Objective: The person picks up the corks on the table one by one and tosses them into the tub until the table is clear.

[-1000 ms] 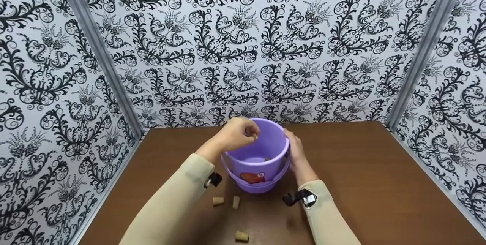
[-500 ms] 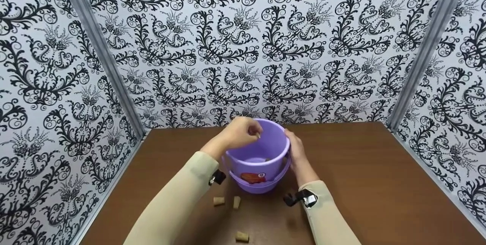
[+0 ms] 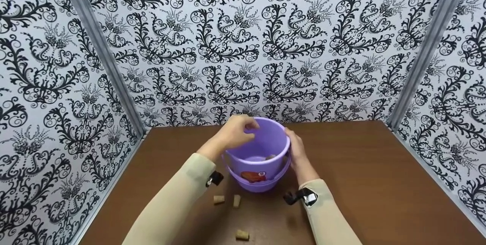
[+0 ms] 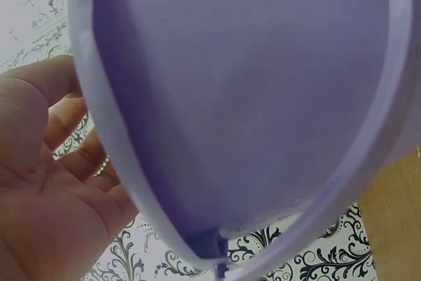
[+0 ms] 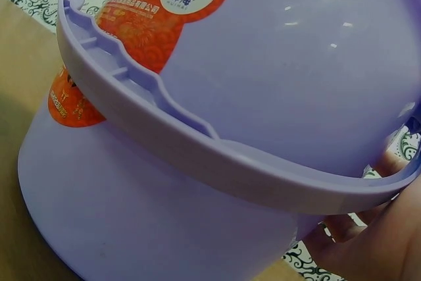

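Observation:
A purple bucket with a red label stands on the table, its mouth tilted towards me. Over its left rim hovers my left hand, thumb and fingers apart and loosely bent, nothing between them. In the left wrist view that hand shows beyond the bucket's rim. My right hand holds the bucket's right side near the rim; in the right wrist view its fingers show behind the lowered handle. Small brownish corks lie inside at the bottom, partly hidden by the front rim.
Two tapered corks, a left one and a right one, lie on the brown table before the bucket. Another cork lies nearer me. Patterned walls close off the back and sides.
The cork that my left fingertips pinched is out of them, and more cork shows at the bucket's bottom. My left thumb and fingers have parted. The right hand stays put.

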Demonstrator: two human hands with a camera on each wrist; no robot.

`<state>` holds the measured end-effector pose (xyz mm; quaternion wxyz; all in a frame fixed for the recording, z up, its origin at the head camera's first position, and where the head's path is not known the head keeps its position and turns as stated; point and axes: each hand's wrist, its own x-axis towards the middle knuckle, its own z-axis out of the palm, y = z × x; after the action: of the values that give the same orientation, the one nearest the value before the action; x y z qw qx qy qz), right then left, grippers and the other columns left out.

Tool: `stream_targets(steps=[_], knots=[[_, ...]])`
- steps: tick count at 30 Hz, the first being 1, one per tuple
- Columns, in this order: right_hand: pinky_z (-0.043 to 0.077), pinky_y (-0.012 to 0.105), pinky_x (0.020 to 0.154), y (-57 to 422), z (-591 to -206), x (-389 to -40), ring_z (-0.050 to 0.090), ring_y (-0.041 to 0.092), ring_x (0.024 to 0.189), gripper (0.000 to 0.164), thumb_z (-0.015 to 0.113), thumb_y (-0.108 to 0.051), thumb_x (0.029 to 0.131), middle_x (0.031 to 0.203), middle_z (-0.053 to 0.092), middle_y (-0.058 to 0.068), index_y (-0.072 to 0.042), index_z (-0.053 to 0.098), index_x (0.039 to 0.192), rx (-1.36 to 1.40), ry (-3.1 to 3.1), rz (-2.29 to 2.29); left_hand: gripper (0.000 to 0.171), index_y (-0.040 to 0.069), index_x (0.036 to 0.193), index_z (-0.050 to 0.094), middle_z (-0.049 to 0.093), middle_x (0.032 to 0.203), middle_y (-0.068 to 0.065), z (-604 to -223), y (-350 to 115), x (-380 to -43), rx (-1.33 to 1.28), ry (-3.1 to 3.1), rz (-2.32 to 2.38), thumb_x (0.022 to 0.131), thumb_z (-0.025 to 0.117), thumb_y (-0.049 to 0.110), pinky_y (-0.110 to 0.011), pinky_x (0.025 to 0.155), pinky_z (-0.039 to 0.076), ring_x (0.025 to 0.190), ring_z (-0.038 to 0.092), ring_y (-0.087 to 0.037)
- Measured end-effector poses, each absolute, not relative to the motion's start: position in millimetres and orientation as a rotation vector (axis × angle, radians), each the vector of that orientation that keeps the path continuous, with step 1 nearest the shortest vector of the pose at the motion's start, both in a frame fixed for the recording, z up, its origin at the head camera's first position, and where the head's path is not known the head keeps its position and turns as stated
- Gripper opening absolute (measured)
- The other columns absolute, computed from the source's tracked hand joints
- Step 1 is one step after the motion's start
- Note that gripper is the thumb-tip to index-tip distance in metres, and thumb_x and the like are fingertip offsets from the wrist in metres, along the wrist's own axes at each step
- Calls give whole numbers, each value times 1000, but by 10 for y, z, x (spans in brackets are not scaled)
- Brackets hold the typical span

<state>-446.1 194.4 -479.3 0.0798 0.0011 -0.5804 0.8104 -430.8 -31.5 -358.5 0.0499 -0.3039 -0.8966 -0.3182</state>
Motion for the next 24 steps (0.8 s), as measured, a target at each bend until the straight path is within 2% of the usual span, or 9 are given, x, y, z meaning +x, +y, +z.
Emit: stream_targets(steps=[3, 10, 14, 21, 24], knots=[[58, 36, 86, 1949, -4796, -4459, 69, 23, 93, 42, 50, -31, 109, 101, 75, 9, 0, 73, 124, -2, -1727, 2426, 28, 4, 115, 77, 74, 115, -15, -3610, -358, -4265, -946, -2711, -969, 87, 73, 3, -48, 100, 61, 110, 70, -33], [57, 32, 84, 1966, -4770, -4450, 69, 20, 91, 41, 50, -29, 109, 99, 76, 4, 0, 74, 124, -1, -1717, 2426, 25, 5, 115, 77, 75, 115, -10, -3613, -452, -4082, -941, -2648, -1032, 89, 76, 6, -36, 97, 62, 110, 70, -24], [56, 30, 84, 1989, -4759, -4453, 68, 18, 91, 40, 50, -30, 108, 98, 75, 3, -2, 75, 123, 3, -1724, 2423, 24, 7, 114, 76, 74, 116, -7, -3611, -496, -3936, -952, -2591, -1084, 90, 76, 4, -32, 95, 62, 111, 70, -23], [56, 35, 89, 1972, -4798, -4447, 69, 21, 96, 46, 49, -32, 110, 108, 77, 9, 2, 69, 133, 3, -1750, 2420, 27, 9, 115, 77, 75, 114, -4, -3777, -591, -3664, -1018, -2540, -1075, 89, 78, 6, -26, 91, 62, 108, 70, -18], [57, 35, 88, 1945, -4800, -4442, 69, 23, 95, 46, 49, -33, 110, 107, 77, 10, 2, 70, 131, 14, -1753, 2418, 26, 8, 113, 77, 75, 112, -7, -3855, -655, -3547, -1051, -2460, -1099, 88, 79, 3, -27, 88, 63, 104, 71, -18]])
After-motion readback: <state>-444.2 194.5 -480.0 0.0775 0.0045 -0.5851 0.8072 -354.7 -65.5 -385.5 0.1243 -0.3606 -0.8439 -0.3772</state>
